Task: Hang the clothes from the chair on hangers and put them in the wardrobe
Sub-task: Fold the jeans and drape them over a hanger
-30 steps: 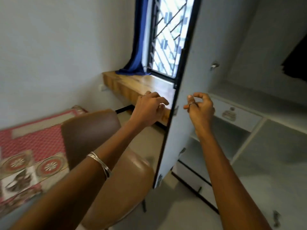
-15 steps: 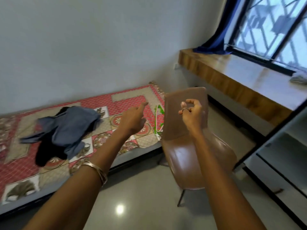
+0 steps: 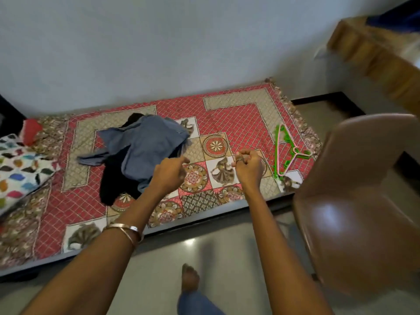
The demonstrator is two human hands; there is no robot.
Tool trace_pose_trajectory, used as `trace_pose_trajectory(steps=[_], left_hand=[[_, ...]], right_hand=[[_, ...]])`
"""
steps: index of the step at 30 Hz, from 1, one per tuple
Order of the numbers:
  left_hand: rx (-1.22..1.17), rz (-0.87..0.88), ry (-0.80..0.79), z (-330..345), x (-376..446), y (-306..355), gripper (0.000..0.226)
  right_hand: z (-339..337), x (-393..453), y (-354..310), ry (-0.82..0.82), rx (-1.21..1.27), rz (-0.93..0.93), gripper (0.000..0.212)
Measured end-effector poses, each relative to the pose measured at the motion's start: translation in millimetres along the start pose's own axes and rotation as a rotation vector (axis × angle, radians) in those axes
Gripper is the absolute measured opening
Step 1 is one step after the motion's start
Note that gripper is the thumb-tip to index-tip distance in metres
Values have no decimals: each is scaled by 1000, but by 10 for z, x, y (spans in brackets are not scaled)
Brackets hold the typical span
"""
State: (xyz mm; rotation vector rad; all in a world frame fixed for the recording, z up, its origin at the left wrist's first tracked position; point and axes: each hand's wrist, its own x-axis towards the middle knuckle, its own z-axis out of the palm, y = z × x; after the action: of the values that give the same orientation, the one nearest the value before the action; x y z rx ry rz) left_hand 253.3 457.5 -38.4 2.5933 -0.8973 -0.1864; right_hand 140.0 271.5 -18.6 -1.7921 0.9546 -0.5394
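A heap of clothes lies on the bed: a blue-grey garment (image 3: 145, 146) on top of a black one (image 3: 113, 178). Green and pink hangers (image 3: 284, 151) lie near the bed's right end. The brown chair (image 3: 354, 201) stands at the right with nothing on its seat. My left hand (image 3: 169, 171) hovers beside the heap, forefinger stretched out, holding nothing. My right hand (image 3: 248, 165) hovers left of the hangers with its fingers curled in and nothing in them. The wardrobe is out of view.
The bed (image 3: 238, 114) has a red patterned cover and runs along the grey wall. A colourful pillow (image 3: 18, 164) lies at its left end. A wooden desk (image 3: 375, 55) stands at the top right. My bare foot (image 3: 189, 278) is on the tiled floor.
My view has swung left from the wardrobe door to the bed. Both hands have left the door and now hover over the bed cover. The chair has shifted to the right edge.
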Motion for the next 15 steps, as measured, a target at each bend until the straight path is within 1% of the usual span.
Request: trace_pose_trajectory(steps=[1,2,3,4,7,8,9,10,12,13,14,15], left_hand=[[-11,-68,-26,36,-45,-97,40],[-2,-123,-96,61,278,-464,40],[-16,-173,-111,74,388,-631,39],[-58,-232,-121,73,387,-686,37],[-190,-388,-194,173,809,-1218,30],[-221,-422,-202,224,825,-1307,28],[-261,-458,-201,237,786,-1290,28],[-272,-482,-229,324,973,-1554,29],[-273,-513,-263,373,1011,-1628,36],[-252,-535,-308,430,1203,-1864,37],[-252,-535,-325,492,1272,-1957,36],[-252,-534,-370,539,1426,-2145,33]], right_hand=[[30,-29,17,-27,18,1,5],[380,186,-1,-17,19,45,7],[514,254,10,-4,15,74,7],[508,257,-8,-21,10,79,6],[1109,573,168,-18,-7,209,7],[1165,567,172,-27,-8,252,6],[1145,557,225,-46,-12,256,5],[1411,670,284,-49,-26,285,5],[1492,688,310,-66,-33,326,9],[1805,802,412,-80,-23,380,13],[1940,863,511,-104,-38,405,17],[2232,939,592,-126,-15,460,18]])
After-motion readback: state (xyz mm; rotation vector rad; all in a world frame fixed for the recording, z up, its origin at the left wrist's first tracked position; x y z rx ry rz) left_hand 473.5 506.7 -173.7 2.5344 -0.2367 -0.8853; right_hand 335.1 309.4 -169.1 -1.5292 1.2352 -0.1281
